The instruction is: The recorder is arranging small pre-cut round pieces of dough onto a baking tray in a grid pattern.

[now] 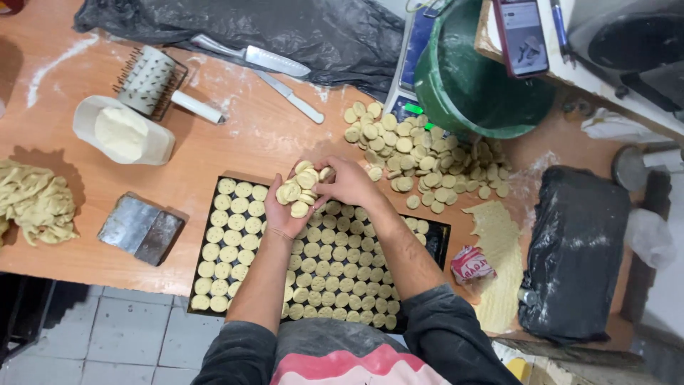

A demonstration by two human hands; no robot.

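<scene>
Overhead, a person's two bare hands meet above a dark baking tray (pixel 203 246) on a floury wooden table (pixel 235 135). The left hand (pixel 281 214) is cupped palm-up, fingers curled loosely around a heap of small round dough discs (pixel 303 189). The right hand (pixel 349 182) reaches across, its fingertips closed on the top of that heap. The tray below is nearly filled with neat rows of the same pale discs, lying flat and just beside one another. A loose pile of more discs (pixel 420 153) lies beyond the tray, near a green bucket (pixel 470 85). The discs look light, soft and slightly floury; they would likely dent or bend if squeezed, so a gentle pinch at the rim, one at a time, seems the safest hold. To the left lie a scoop of flour (pixel 121 132), a spiked roller (pixel 149 82), two knives (pixel 271 71), a metal scraper (pixel 140 228) and a clump of dough scraps (pixel 35 199).
</scene>
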